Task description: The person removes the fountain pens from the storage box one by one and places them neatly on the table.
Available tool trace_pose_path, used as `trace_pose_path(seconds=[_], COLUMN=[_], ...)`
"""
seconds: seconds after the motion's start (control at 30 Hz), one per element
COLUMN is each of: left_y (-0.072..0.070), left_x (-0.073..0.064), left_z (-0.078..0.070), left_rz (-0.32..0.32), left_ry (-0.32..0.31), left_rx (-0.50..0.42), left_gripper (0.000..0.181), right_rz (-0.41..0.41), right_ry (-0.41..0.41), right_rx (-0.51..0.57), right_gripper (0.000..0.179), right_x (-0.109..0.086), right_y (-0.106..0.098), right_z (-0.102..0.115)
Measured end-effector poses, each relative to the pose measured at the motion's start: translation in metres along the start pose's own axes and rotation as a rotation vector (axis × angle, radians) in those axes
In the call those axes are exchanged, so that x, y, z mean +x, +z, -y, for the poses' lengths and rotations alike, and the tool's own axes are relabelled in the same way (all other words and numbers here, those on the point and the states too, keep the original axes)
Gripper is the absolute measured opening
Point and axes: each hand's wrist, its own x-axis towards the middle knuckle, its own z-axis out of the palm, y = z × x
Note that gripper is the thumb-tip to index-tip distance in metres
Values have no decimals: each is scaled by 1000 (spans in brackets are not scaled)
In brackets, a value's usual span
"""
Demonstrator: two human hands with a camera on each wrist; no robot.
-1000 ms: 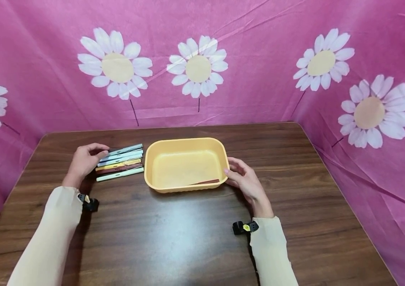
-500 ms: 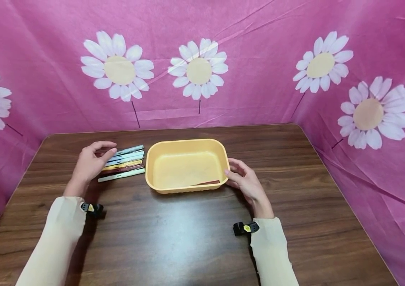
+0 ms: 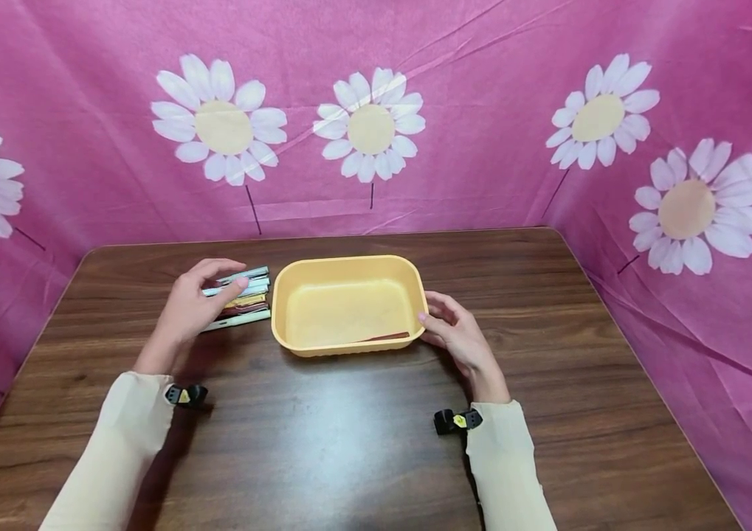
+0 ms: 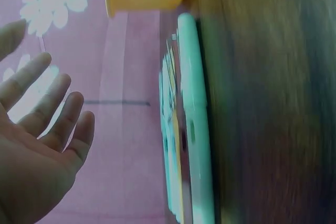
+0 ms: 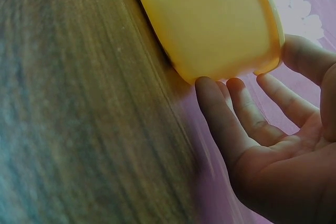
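Observation:
My left hand [image 3: 186, 310] hovers over a row of several pens at the left, its fingers spread and holding nothing. In the left wrist view the mint-green pen [image 4: 194, 108] lies nearest on the wood, with yellow, dark red and pale blue ones behind it. The hand covers the pens' left ends in the head view. To their right stands a yellow plastic bin [image 3: 349, 262]. A dark red pen [image 3: 389, 337] lies inside along its front wall. At the bin's right end my right hand [image 3: 460, 343] holds it, thumb at the rim and fingertips against the outer wall.
The brown wooden table [image 3: 322, 435] reaches back to a pink cloth [image 3: 468, 147] printed with white daisies. Black wrist cameras sit on both wrists, over cream sleeves. The bin stands just right of the pens' ends.
My left hand has moved right across the pens, from their left ends towards the bin, its fingers straightening. The right hand stays at the bin's end.

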Motion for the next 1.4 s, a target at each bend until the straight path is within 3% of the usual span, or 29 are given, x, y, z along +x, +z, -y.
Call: trace_pose_path(seconds=[0.13,0.43,0.73,0.87,1.0,1.2,1.4], left_y=[10,34,54,65,76,93,99], left_x=[1,3,0,3,6,11,16], left_z=[-12,-32,-42,-48,-53,-51,-53], left_rz=[31,200,351,405,449,511,579], left_ry=[82,224,246,261,233,220,207], left_rx=[3,16,25,-13,-52,-103,-24], left_gripper=[32,38,51,48,42,37,35], right_rz=[0,2,1,2,0,2,6], right_ry=[-5,-3,-17,-24,-23,-17,-22], right_rx=[-5,-8,2,13,8,5,10], right_gripper=[50,50,50,50,49,49,50], right_x=[0,-1,0,0,0,1,1], right_y=[0,0,0,1,1,1,0], right_z=[2,1,-1,-2,-3,-3,-3])
